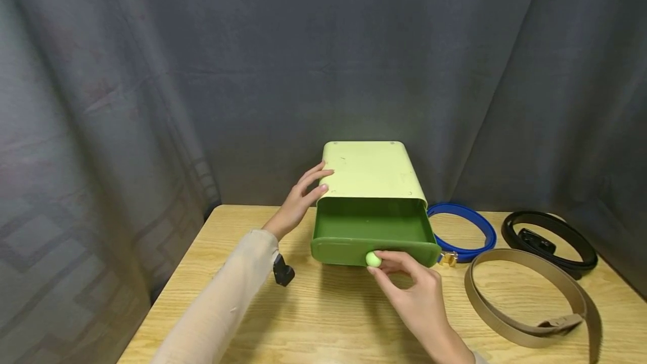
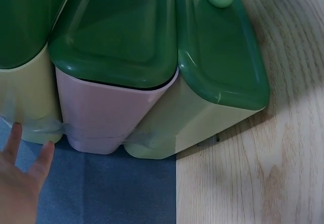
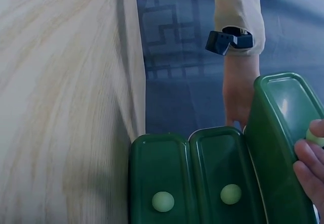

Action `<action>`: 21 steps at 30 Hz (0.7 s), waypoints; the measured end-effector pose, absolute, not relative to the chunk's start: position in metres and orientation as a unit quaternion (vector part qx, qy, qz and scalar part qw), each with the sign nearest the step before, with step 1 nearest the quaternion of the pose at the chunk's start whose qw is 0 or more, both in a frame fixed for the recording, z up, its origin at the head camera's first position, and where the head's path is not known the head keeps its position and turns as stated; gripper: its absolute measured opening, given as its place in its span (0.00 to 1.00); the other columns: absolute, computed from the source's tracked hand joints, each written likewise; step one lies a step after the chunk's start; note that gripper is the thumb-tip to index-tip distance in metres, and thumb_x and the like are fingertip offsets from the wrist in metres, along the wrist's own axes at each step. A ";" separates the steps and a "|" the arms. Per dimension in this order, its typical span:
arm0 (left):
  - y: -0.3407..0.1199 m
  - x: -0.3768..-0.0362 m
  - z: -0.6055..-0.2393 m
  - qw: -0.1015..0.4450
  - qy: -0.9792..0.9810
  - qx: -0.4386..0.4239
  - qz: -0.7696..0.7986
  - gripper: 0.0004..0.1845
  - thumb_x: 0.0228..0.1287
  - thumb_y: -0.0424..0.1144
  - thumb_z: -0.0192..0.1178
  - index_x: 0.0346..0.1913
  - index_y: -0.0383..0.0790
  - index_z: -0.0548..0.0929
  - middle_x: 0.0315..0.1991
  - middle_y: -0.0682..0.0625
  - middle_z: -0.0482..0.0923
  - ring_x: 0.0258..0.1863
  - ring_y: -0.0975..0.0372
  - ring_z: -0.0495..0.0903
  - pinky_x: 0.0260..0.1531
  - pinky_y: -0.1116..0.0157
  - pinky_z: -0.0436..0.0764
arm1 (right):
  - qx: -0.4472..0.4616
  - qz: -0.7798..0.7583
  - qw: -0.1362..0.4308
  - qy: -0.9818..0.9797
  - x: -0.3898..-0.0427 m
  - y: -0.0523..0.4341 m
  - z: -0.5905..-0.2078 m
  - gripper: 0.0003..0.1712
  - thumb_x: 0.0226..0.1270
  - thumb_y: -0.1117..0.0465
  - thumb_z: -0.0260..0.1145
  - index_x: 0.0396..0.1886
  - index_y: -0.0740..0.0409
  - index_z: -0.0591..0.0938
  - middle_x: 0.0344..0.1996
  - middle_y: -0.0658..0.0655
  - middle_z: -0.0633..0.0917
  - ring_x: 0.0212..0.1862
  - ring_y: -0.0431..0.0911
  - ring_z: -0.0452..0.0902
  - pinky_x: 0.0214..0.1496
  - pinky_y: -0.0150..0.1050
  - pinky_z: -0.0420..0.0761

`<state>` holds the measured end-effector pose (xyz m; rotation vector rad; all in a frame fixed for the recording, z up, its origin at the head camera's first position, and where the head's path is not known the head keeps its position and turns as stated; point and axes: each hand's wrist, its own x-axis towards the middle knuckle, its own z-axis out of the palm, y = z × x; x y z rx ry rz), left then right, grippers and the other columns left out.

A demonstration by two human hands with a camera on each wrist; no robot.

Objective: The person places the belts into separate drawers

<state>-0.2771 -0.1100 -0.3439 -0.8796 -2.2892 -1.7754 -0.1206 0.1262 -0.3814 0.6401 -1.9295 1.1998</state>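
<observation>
three belts lie on the one light wooden table [image 1: 323,319]: one glossy blue belt with a gold buckle [image 1: 467,232], one black leather belt [image 1: 551,237] and one tan webbing belt [image 1: 536,302]. one pale green plastic drawer cabinet [image 1: 371,170] stands there, and the right wrist view shows three dark green drawer fronts: the pulled-out one [image 3: 283,148] and two more [image 3: 223,178] [image 3: 159,183], each with one round pale green knob. two hands are in view, the left hand [image 1: 298,201] and the right hand [image 1: 414,294].
</observation>
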 end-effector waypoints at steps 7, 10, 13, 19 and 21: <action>-0.109 -0.276 -0.344 0.062 -0.761 -0.284 -0.579 0.22 0.76 0.41 0.51 0.69 0.45 0.73 0.77 0.57 0.53 0.76 0.61 0.49 0.71 0.45 0.54 | 0.258 0.470 0.379 -0.754 -0.117 0.127 -0.382 0.25 0.42 0.75 0.80 0.42 0.55 0.87 0.28 0.50 0.88 0.29 0.36 0.83 0.42 0.23 0.79; -0.108 -0.276 -0.344 0.066 -0.761 -0.286 -0.579 0.22 0.76 0.42 0.52 0.69 0.45 0.73 0.77 0.57 0.53 0.76 0.60 0.49 0.71 0.45 0.55 | 0.261 0.469 0.377 -0.755 -0.116 0.128 -0.382 0.25 0.42 0.76 0.80 0.43 0.55 0.87 0.29 0.49 0.88 0.30 0.36 0.83 0.41 0.24 0.79; -0.108 -0.277 -0.344 0.067 -0.760 -0.288 -0.579 0.22 0.76 0.42 0.51 0.69 0.46 0.73 0.77 0.57 0.53 0.76 0.62 0.49 0.71 0.46 0.55 | 0.268 0.467 0.384 -0.750 -0.116 0.128 -0.383 0.26 0.41 0.77 0.79 0.43 0.55 0.87 0.29 0.49 0.88 0.30 0.37 0.84 0.41 0.24 0.80; -0.107 -0.276 -0.344 0.064 -0.760 -0.287 -0.579 0.21 0.77 0.42 0.51 0.69 0.47 0.73 0.77 0.58 0.52 0.75 0.64 0.49 0.71 0.47 0.55 | 0.276 0.466 0.385 -0.748 -0.114 0.130 -0.385 0.27 0.40 0.78 0.79 0.43 0.53 0.87 0.30 0.46 0.88 0.30 0.35 0.83 0.40 0.24 0.80; -0.107 -0.276 -0.344 0.063 -0.761 -0.287 -0.578 0.21 0.77 0.42 0.51 0.69 0.48 0.73 0.77 0.58 0.52 0.75 0.64 0.49 0.71 0.46 0.54 | 0.275 0.469 0.382 -0.747 -0.113 0.130 -0.386 0.27 0.40 0.78 0.79 0.43 0.53 0.87 0.30 0.46 0.88 0.30 0.35 0.83 0.41 0.24 0.79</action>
